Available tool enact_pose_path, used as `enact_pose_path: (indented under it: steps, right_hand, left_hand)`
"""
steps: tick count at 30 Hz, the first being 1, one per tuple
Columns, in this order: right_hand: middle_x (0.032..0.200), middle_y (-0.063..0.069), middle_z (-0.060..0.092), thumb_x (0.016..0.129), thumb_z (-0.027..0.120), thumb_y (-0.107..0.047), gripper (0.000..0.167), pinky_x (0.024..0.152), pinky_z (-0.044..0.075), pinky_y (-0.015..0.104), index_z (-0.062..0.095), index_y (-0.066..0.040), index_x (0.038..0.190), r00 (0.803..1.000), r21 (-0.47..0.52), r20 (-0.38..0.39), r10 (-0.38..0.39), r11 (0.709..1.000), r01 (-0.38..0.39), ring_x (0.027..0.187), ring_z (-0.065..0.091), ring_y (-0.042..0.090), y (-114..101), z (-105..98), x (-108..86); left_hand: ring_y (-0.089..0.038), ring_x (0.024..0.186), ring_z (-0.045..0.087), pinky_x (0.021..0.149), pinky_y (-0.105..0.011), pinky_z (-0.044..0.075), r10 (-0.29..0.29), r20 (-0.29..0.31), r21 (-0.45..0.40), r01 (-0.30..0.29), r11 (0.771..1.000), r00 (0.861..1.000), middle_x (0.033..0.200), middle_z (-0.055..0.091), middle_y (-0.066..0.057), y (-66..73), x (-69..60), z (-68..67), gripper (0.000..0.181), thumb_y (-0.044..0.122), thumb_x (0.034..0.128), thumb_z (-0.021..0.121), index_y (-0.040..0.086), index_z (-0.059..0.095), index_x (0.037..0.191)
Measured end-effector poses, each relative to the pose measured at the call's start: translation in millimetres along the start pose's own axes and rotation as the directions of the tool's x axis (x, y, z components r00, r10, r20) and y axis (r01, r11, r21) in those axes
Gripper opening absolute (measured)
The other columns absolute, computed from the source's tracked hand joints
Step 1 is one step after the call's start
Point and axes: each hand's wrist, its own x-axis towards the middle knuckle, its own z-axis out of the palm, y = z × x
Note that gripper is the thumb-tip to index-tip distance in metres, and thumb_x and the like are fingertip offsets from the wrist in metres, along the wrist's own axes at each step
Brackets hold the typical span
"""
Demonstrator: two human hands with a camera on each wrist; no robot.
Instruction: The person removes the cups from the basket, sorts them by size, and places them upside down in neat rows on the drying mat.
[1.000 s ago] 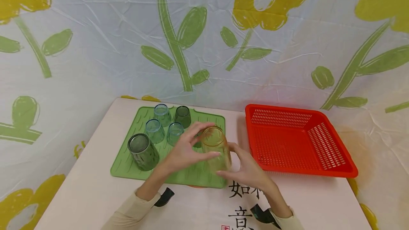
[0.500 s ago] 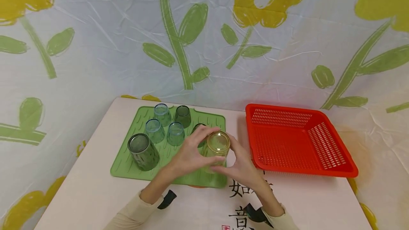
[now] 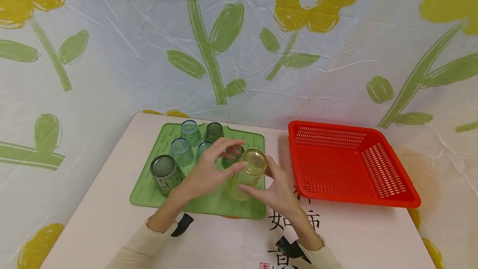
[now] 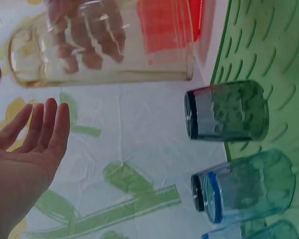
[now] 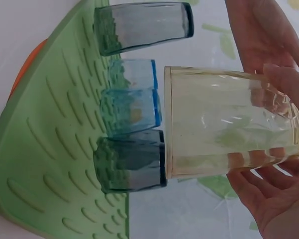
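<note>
A tall, clear yellow drinking glass (image 3: 251,179) is held above the front right part of a green drying mat (image 3: 209,206), its ringed end upward. My right hand (image 3: 278,192) grips it, thumb on one side and fingers round the other; the fingers show through the glass in both wrist views. Beside it, my left hand (image 3: 205,173) is spread with relaxed fingers, and a gap parts it from the yellow glass in the left wrist view. Just behind stands a short dark green glass (image 4: 228,110), partly covered by the left hand in the head view.
More glasses stand on the mat: a tall grey-green one (image 3: 166,173) at front left, several small blue ones including one blue glass (image 3: 181,152), and a dark one (image 3: 214,132) at the back. A red plastic basket (image 3: 358,198) sits to the right. Patterned cloth hangs behind the table.
Both hands held the yellow glass earlier, tilting it more upright. Now the left hand has let go and drawn away leftward, while the right hand keeps its grip.
</note>
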Motion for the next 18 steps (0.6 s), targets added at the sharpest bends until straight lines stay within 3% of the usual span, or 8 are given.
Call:
enact_pose_path:
  steps: [11, 18]
  right_hand:
    - [0.127, -0.003, 0.068, 0.074, 0.095, -0.025, 0.083, 0.096, 0.055, 0.042, 0.052, -0.018, 0.145, 0.995, 0.035, 0.015, 0.101, 0.994, -0.101, 0.114, 0.067, 0.017, -3.4, 18.4, 7.1]
    - [0.121, -0.007, 0.07, 0.074, 0.096, -0.026, 0.084, 0.097, 0.055, 0.041, 0.052, -0.019, 0.144, 0.993, 0.064, 0.045, 0.106, 0.992, -0.108, 0.111, 0.067, 0.014, 0.5, 37.3, 11.8]
  left_hand:
    - [-0.016, 0.102, 0.063, 0.088, -0.027, 0.054, 0.001, -0.13, 0.125, 0.016, 0.992, 0.992, 0.115, 0.067, -0.003, 9.7, 4.2, -49.6, 0.037, 0.002, 0.0971, 0.07, 0.009, 0.065, 0.133]
    - [-0.014, 0.1, 0.063, 0.087, -0.023, 0.052, -0.012, -0.178, 0.176, 0.044, 0.983, 0.984, 0.11, 0.069, -0.003, 9.6, 1.2, -74.7, 0.033, 0.001, 0.0977, 0.069, 0.009, 0.067, 0.13]
